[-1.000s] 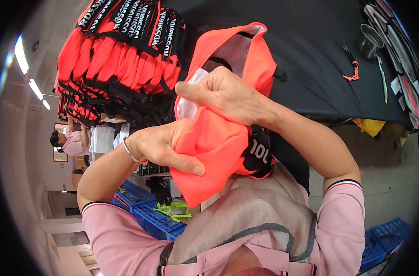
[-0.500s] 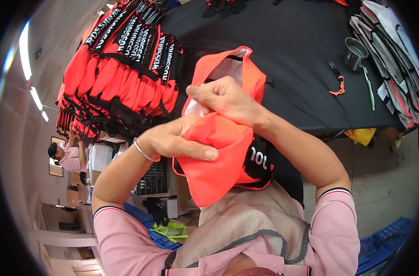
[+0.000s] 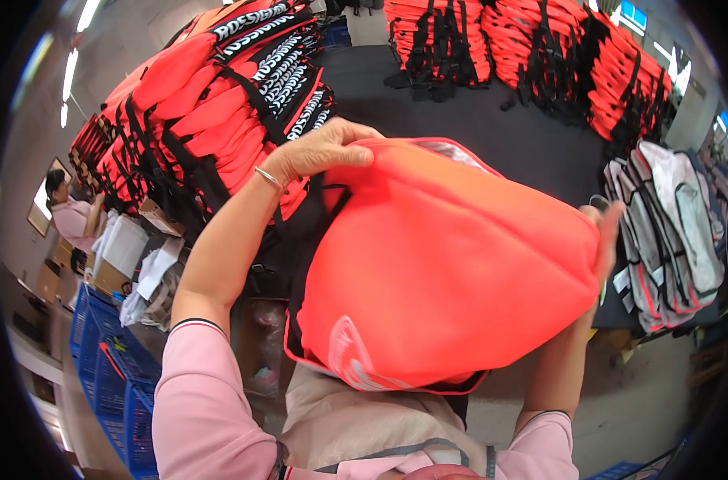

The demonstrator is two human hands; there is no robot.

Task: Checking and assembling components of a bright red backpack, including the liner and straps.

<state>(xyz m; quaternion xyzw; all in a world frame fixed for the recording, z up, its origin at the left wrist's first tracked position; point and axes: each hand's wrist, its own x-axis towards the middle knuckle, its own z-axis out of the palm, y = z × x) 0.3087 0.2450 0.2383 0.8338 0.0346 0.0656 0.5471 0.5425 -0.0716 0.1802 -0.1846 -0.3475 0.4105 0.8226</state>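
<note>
A bright orange-red backpack (image 3: 452,280) hangs spread between my two hands in front of my body. Its broad fabric face is toward me, with a pale printed mark at the lower left and dark trim along the lower edge. A silvery lining shows in the opening at the top. My left hand (image 3: 324,154) is closed on the upper left corner, thumb over the near side. At the right edge, my right hand (image 3: 608,244) presses round the fabric; it is slightly blurred and partly hidden behind the backpack.
A tall stack of orange-red backpacks (image 3: 196,120) with black straps stands left on the black-covered table (image 3: 460,120). More stacks (image 3: 532,48) line the far side. Grey bags (image 3: 672,232) lie at the right. Blue crates (image 3: 112,376) stand lower left; another person (image 3: 72,216) is farther left.
The backpack has gone from bunched between my close-set hands to spread wide. My hands have moved apart, the right one out to the right. The view has shifted, showing the far stacks.
</note>
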